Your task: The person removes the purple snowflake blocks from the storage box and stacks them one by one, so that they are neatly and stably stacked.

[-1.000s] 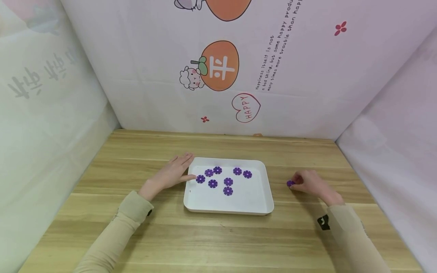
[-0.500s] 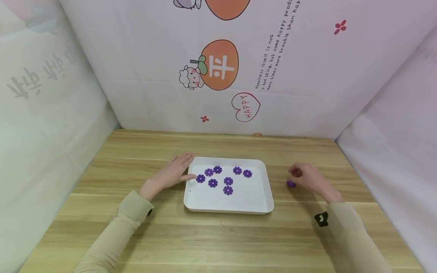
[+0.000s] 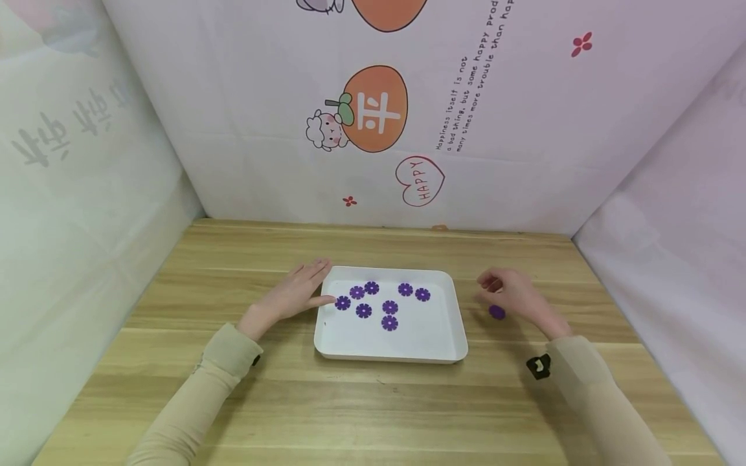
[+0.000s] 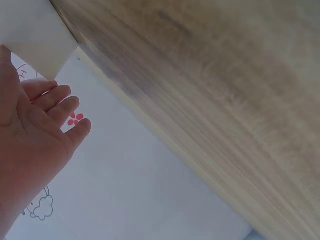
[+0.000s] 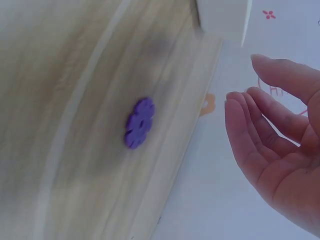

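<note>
My left hand (image 3: 294,291) lies at the left end of the white tray (image 3: 350,343), fingers stretched along its far left corner and thumb over the rim. In the left wrist view, the left hand (image 4: 37,115) touches the tray's wall (image 4: 40,35). Several purple snowflake discs (image 3: 389,323) with notched edges are spread inside the tray. Right of it, one purple snowflake disc (image 3: 497,312) rests on the table. My right hand (image 3: 513,294) hovers just above and behind that disc, holding nothing. The right wrist view has the same disc (image 5: 139,123) apart from the loosely bent fingers (image 5: 245,130).
The tray stands mid-table on the wood-grain table (image 3: 373,414). A white printed cloth wall (image 3: 262,129) rises behind the table, with cloth walls on the left (image 3: 87,226) and right (image 3: 676,246) as well.
My right hand has let go of the purple snowflake disc, which stays on the table, and has lifted away toward the left and back. The left hand and tray have not moved.
</note>
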Tool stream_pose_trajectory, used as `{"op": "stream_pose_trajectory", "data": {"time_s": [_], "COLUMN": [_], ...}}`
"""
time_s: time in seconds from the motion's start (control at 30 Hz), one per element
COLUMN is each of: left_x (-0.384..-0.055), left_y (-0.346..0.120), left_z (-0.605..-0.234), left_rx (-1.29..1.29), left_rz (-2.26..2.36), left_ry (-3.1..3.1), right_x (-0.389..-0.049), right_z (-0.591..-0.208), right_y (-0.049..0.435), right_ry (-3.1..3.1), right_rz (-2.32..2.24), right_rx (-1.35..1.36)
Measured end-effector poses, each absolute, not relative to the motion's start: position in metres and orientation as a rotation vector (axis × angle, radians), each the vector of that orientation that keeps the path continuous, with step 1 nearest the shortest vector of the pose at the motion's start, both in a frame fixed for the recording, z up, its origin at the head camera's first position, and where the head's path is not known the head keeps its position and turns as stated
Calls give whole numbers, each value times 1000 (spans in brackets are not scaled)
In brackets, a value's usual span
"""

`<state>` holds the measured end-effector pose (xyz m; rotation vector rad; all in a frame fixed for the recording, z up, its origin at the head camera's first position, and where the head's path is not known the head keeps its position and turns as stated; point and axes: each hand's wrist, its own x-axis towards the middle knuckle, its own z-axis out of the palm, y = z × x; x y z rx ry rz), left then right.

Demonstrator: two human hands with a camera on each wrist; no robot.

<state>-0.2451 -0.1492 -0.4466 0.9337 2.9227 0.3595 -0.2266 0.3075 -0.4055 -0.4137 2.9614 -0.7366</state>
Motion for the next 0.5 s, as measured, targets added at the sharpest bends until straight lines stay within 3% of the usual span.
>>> {"op": "stream_pose_trajectory", "data": {"time_s": [0.5], "left_x": [-245], "left_y": [-149], "left_z": [-447], "left_rx": [937], "left_rz": [375], "left_ry": [2921], "right_x": [-240], "right_z": [-390], "right_y": [271], "right_ry": [2943], "right_rz": [-653], "right_rx": [-589]}}
